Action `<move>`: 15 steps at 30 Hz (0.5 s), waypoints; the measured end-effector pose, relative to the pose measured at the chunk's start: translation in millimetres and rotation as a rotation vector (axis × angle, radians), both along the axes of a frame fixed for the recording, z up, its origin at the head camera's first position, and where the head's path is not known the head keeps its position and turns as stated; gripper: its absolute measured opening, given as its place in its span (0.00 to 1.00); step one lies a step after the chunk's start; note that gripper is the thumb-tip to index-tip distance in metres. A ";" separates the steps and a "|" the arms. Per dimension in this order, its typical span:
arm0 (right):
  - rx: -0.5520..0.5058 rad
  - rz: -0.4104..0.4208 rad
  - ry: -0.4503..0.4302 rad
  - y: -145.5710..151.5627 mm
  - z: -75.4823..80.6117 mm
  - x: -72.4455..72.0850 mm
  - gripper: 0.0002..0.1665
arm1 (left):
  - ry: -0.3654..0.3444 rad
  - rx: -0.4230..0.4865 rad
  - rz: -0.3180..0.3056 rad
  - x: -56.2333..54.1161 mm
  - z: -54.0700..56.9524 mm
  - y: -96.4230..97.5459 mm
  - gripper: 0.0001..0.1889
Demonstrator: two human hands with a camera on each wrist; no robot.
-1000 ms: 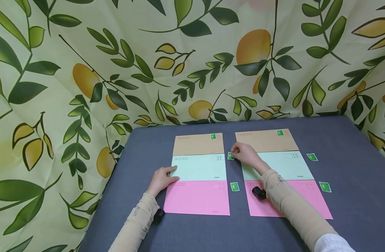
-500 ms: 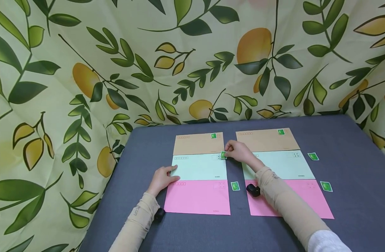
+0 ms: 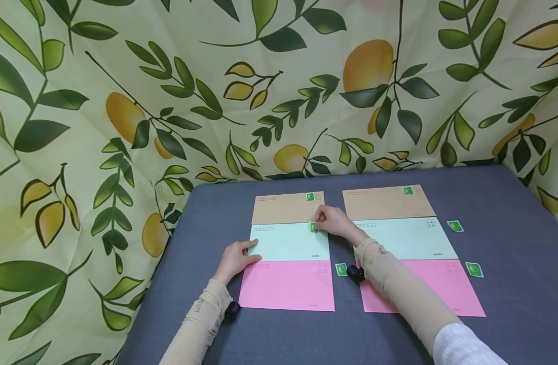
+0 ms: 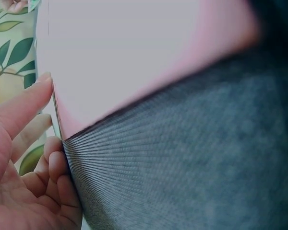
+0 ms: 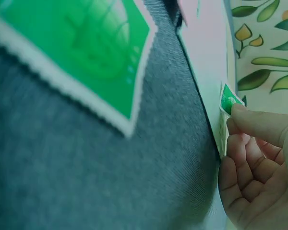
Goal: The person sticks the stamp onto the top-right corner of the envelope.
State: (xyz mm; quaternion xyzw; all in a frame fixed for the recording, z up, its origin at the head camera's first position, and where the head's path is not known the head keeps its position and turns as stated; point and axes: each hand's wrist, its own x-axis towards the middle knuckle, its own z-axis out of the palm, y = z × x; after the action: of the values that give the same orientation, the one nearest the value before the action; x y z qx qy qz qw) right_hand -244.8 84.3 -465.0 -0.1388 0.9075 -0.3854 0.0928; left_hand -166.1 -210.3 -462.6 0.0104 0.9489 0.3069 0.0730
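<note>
My right hand (image 3: 332,221) pinches a green postage stamp (image 3: 313,227) between thumb and fingertips, over the upper right of the mint envelope (image 3: 288,243) in the left column. The right wrist view also shows this stamp (image 5: 230,99) under the thumb, its lower corner covered by the fingers. My left hand (image 3: 235,261) rests at the left edge of that column, index finger and thumb spread, touching the mint envelope and the pink envelope (image 3: 285,286). In the left wrist view the left thumb (image 4: 33,103) lies at the paper's edge. A brown envelope (image 3: 279,210) at the top bears a stamp (image 3: 310,196).
A right column holds another brown envelope (image 3: 383,203) with a stamp (image 3: 408,190), a mint one (image 3: 415,241) and a pink one (image 3: 438,284). Loose stamps lie between the columns (image 3: 341,269) and at the right (image 3: 455,226). A patterned cloth (image 3: 242,116) hangs behind the dark table (image 3: 279,337).
My right hand has carried the stamp leftward from the gap between the columns onto the mint envelope's upper right corner. The left hand has stayed in place.
</note>
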 end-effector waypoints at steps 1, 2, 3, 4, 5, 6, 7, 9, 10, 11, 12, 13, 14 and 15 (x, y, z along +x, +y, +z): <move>0.005 0.000 -0.003 -1.4 -0.3 -0.1 0.08 | -0.003 0.002 0.004 0.0 -0.1 0.0 0.26; 0.008 0.002 -0.006 -2.5 -0.4 0.2 0.08 | -0.001 0.000 0.003 -0.1 -0.4 -0.2 0.26; 0.012 0.004 -0.009 -3.5 -0.3 0.4 0.09 | -0.001 -0.002 0.003 -0.2 -0.3 -0.3 0.26; 0.017 0.007 -0.008 -4.5 -0.5 0.5 0.09 | -0.005 0.000 0.008 -0.4 -0.3 -0.4 0.26; 0.021 0.013 -0.005 -5.4 -0.6 0.6 0.09 | -0.004 0.000 0.007 -0.6 -0.5 -0.6 0.26; 0.026 0.017 -0.003 -6.5 -0.5 0.6 0.09 | -0.004 -0.001 0.007 -0.8 -0.5 -0.7 0.26; 0.031 0.020 0.002 -7.6 -0.2 0.4 0.09 | -0.003 -0.002 0.006 -0.9 -0.4 -0.8 0.26; 0.046 0.028 0.018 -9.4 -0.5 -0.2 0.09 | 0.000 0.001 0.002 -1.0 -0.2 -1.0 0.26; 0.054 0.030 0.025 -10.4 -0.5 -0.6 0.08 | 0.001 0.002 0.000 -1.1 -0.5 -1.1 0.26; 0.063 0.030 0.029 -11.4 -0.1 -0.7 0.08 | 0.005 0.000 -0.001 -0.9 -0.7 -1.3 0.26; 0.072 0.030 0.032 -12.4 0.3 -0.7 0.08 | 0.005 -0.001 -0.001 -0.9 -0.8 -1.4 0.26; 0.078 0.030 0.033 -13.3 0.6 -0.6 0.08 | 0.010 -0.001 -0.003 -0.8 -1.2 -1.5 0.26; 0.083 0.029 0.033 -14.0 1.0 -0.5 0.08 | 0.011 -0.001 -0.004 -0.8 -1.5 -1.8 0.26; 0.090 0.027 0.033 -14.8 1.5 -0.2 0.07 | 0.013 -0.005 -0.004 -0.9 -1.8 -2.1 0.26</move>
State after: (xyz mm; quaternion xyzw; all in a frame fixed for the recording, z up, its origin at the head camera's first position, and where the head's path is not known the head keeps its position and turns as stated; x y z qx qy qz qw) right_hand -245.0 69.5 -463.5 -0.1532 0.9234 -0.3405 0.0890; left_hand -167.0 -212.4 -464.4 0.0144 0.9501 0.3044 0.0674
